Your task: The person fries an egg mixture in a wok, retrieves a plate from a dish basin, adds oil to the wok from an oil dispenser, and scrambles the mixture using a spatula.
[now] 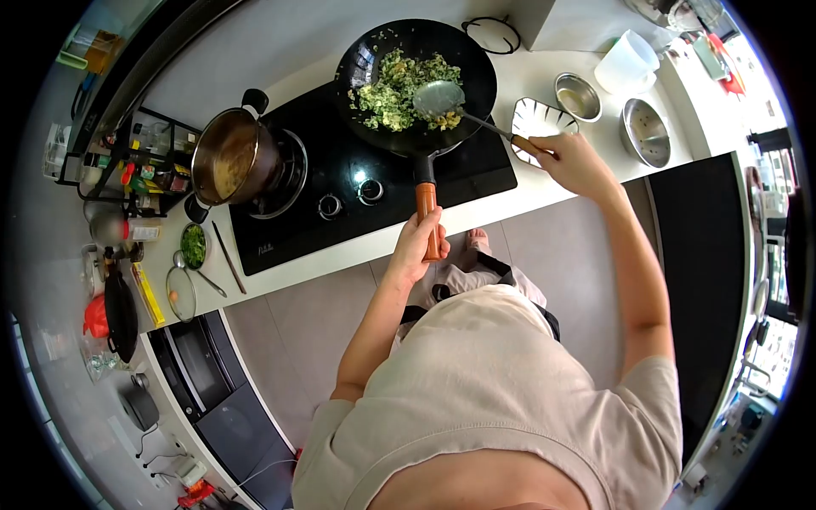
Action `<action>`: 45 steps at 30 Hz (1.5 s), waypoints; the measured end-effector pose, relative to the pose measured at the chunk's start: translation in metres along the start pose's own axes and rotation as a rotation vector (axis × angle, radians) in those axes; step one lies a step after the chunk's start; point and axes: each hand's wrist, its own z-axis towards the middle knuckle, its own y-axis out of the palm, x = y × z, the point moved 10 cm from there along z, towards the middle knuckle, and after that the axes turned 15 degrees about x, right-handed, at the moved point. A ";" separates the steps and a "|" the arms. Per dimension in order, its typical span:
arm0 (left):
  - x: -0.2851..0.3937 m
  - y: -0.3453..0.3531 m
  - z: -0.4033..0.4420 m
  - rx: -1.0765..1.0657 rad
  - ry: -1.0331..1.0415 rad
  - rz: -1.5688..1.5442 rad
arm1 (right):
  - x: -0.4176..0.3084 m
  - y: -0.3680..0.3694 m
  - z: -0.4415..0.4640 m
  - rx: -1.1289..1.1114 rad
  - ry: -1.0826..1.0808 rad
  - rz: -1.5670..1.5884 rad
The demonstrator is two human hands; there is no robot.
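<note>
My left hand [416, 244] is wrapped round the wooden handle [427, 223] of a black wok [357, 66]. The wok sits over the right side of the black stove. Inside it lies a mix of chopped green and yellow food [406, 78], which looks like greens with egg. My right hand [580, 161] grips the wooden end of a metal spatula [439, 99], whose broad head rests over the food on the wok's right side. Beneath the spatula's handle stands a white ridged dish [544, 119] with dark lines.
On the left burner stands a steel pot [223, 153] with liquid in it. Two metal bowls [577, 97] and a white plastic container [627, 64] stand right of the wok. A bowl of chopped greens [194, 246], a chopstick-like stick [229, 257] and a spice rack [153, 166] are at left.
</note>
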 end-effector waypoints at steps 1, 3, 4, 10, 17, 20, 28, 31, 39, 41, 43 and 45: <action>0.000 0.000 0.000 -0.002 -0.001 -0.004 | -0.006 0.005 0.001 -0.089 0.063 -0.020; 0.000 0.000 0.000 -0.003 0.000 -0.012 | -0.012 0.011 0.003 -0.164 0.065 -0.049; 0.000 0.001 0.001 -0.013 0.000 -0.021 | -0.017 0.009 0.007 -0.149 0.002 -0.063; 0.001 0.001 0.000 -0.013 0.024 -0.033 | -0.019 0.001 0.006 -0.223 0.167 -0.061; 0.001 0.002 0.000 -0.021 0.005 -0.028 | -0.041 -0.068 0.052 0.019 -0.264 -0.394; 0.001 0.003 0.000 -0.026 0.010 -0.033 | -0.037 -0.077 0.072 0.026 -0.208 -0.612; 0.003 0.007 0.000 -0.032 0.025 -0.041 | 0.019 0.033 0.104 -0.034 -0.108 -0.049; 0.002 0.003 -0.001 0.001 0.012 -0.024 | 0.047 0.080 0.095 0.033 -0.047 0.228; -0.004 -0.001 0.002 -0.006 0.010 -0.026 | 0.046 0.098 0.051 -0.239 0.383 0.907; -0.001 0.001 -0.001 -0.010 0.009 -0.019 | 0.054 0.104 0.044 -0.302 0.578 1.121; 0.001 0.001 -0.003 -0.001 0.013 -0.010 | 0.063 0.115 0.037 -0.415 0.727 1.300; 0.002 0.002 -0.003 -0.001 0.018 -0.007 | 0.080 0.130 0.028 -0.534 0.828 1.595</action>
